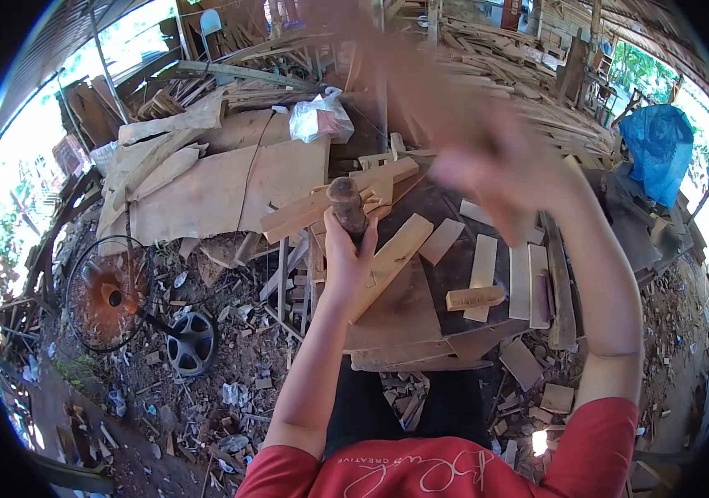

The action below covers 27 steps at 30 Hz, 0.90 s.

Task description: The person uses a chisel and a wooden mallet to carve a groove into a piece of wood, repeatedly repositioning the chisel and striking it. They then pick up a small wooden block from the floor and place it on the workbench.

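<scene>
My left hand (352, 253) is closed around a thick, round chisel handle (344, 192) with a worn top. The lower end of that tool is hidden by the hand and the wood. Just behind it lies a pale wooden beam (296, 217), slanting across the work table. Up at the right, my right hand (508, 166) is raised and smeared by motion, wrapped round a long brown wooden club (429, 91). Close to my left hand, a longer plank (392, 264) rests on the dark table (413, 311).
Several cut wood blocks (483, 266) lie on the table's right side, with a short block (475, 298) across one. A white plastic bag (321, 119) sits behind. An orange fan (111, 295) stands at left. Scraps litter the ground; timber piles (496, 79) fill the back.
</scene>
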Available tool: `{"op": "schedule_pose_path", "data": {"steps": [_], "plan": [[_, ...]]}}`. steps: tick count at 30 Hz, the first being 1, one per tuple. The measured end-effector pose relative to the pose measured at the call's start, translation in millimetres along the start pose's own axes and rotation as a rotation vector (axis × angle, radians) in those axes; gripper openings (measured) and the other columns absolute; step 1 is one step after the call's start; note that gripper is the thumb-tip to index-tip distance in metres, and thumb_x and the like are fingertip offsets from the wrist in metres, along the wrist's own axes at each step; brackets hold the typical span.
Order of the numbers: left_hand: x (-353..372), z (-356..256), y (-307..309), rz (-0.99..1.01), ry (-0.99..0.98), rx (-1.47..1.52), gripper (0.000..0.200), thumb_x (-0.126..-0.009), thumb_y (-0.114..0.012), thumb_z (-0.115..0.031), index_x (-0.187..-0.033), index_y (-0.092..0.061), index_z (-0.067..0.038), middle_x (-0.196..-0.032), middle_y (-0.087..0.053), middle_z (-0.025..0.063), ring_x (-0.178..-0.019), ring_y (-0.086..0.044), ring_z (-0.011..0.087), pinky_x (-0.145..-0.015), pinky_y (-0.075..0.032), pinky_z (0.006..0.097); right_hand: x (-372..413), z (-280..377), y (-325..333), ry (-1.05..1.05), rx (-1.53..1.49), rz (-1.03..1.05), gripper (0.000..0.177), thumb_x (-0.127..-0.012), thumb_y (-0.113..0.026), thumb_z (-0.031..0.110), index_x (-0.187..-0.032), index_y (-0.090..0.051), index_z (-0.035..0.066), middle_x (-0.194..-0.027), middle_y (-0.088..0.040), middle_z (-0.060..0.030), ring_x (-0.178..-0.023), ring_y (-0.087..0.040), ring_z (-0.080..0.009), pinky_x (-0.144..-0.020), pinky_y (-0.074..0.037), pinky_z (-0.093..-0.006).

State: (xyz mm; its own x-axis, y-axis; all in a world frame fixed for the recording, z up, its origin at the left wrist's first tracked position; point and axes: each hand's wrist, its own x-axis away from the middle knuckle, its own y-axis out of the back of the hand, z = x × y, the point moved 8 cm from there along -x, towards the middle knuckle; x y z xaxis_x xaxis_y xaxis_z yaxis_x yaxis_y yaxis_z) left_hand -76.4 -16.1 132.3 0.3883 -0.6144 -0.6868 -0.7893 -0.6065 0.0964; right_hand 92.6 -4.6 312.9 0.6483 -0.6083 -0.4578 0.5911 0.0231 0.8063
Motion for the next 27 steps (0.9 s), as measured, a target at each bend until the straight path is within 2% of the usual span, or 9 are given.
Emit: {"op": "schedule_pose_path", "data": {"steps": [2,6,8,12,14,18,21,24,27], "plan": [[1,-8,0,-0.029,-0.049,0.018,0.03,-0.08,-0.06,-0.008,-0.103,-0.041,0.0,-0.09,-0.054,0.0099,-0.082,-0.052,0.0169,-0.075,-0.041,0.0285,8,-9,-55,-0.123,0.274,0.544,0.066,-0.07,-0.065,0.048,-0.111,-0.05,-0.002,-0.101,-0.058,-0.0217,-0.097,-0.057,-0.0291,-0.081,-0.045,-0.0364],[1,1,-3,0.025,0.013,0.039,0.031,-0.08,-0.06,-0.007,-0.104,-0.041,0.001,-0.088,-0.055,0.0112,-0.081,-0.054,0.0181,-0.074,-0.043,0.0292,-3,-10,-14,-0.06,0.289,0.43,0.065,-0.071,-0.064,0.048,-0.112,-0.05,-0.001,-0.1,-0.06,-0.0188,-0.093,-0.06,-0.0276,-0.079,-0.047,-0.0374],[2,0,-6,0.029,0.003,0.042,0.031,-0.081,-0.06,-0.007,-0.104,-0.04,0.001,-0.088,-0.056,0.0114,-0.08,-0.054,0.0182,-0.074,-0.043,0.0292,-6,-7,41,-0.03,-0.104,-0.225,0.059,-0.068,-0.067,0.044,-0.102,-0.052,-0.001,-0.086,-0.061,-0.016,-0.086,-0.059,-0.0249,-0.076,-0.046,-0.0342],[2,-2,-10,0.078,-0.003,-0.013,0.036,-0.081,-0.059,-0.007,-0.107,-0.038,0.003,-0.093,-0.054,0.0147,-0.084,-0.054,0.0204,-0.075,-0.042,0.0288,3,-27,13,0.047,-0.954,-0.234,0.057,-0.069,-0.067,0.043,-0.102,-0.052,-0.002,-0.09,-0.06,-0.0154,-0.085,-0.059,-0.0269,-0.077,-0.045,-0.0336],[1,-7,-13,0.073,-0.023,0.012,0.035,-0.081,-0.059,-0.007,-0.107,-0.038,0.003,-0.093,-0.055,0.0148,-0.084,-0.054,0.0207,-0.075,-0.042,0.0289,8,-24,-44,-0.012,0.193,0.294,0.057,-0.071,-0.066,0.042,-0.103,-0.051,-0.002,-0.092,-0.059,-0.0149,-0.085,-0.058,-0.0279,-0.076,-0.045,-0.0336],[5,-7,-18,0.101,-0.013,-0.035,0.035,-0.081,-0.059,-0.006,-0.108,-0.039,0.002,-0.093,-0.055,0.0149,-0.085,-0.055,0.0216,-0.075,-0.043,0.0292,10,-31,-25,-0.08,0.287,0.43,0.057,-0.071,-0.066,0.042,-0.103,-0.051,-0.003,-0.092,-0.058,-0.0137,-0.084,-0.058,-0.0288,-0.076,-0.045,-0.0335],[3,-8,-18,0.11,-0.003,-0.026,0.035,-0.081,-0.058,-0.006,-0.109,-0.038,0.002,-0.093,-0.055,0.0145,-0.084,-0.054,0.0215,-0.076,-0.042,0.0294,8,-31,39,0.053,-0.225,-0.34,0.067,-0.069,-0.066,0.051,-0.105,-0.052,-0.003,-0.095,-0.06,-0.0166,-0.087,-0.058,-0.021,-0.077,-0.046,-0.0324],[2,-10,-17,0.111,0.02,-0.037,0.035,-0.082,-0.058,-0.006,-0.109,-0.038,0.002,-0.091,-0.054,0.0138,-0.082,-0.053,0.0207,-0.076,-0.042,0.0293,8,-52,-5,-0.119,-0.729,-0.064,0.066,-0.069,-0.066,0.051,-0.105,-0.051,-0.003,-0.095,-0.06,-0.0151,-0.086,-0.058,-0.0208,-0.077,-0.046,-0.0335],[2,-8,-16,0.065,-0.012,0.042,0.031,-0.081,-0.059,-0.007,-0.105,-0.04,0.0,-0.09,-0.053,0.0113,-0.081,-0.051,0.018,-0.075,-0.041,0.0285,10,-43,-56,-0.039,0.066,0.292,0.069,-0.07,-0.065,0.049,-0.11,-0.048,-0.005,-0.097,-0.06,-0.0189,-0.09,-0.059,-0.0261,-0.078,-0.046,-0.0345]]}}
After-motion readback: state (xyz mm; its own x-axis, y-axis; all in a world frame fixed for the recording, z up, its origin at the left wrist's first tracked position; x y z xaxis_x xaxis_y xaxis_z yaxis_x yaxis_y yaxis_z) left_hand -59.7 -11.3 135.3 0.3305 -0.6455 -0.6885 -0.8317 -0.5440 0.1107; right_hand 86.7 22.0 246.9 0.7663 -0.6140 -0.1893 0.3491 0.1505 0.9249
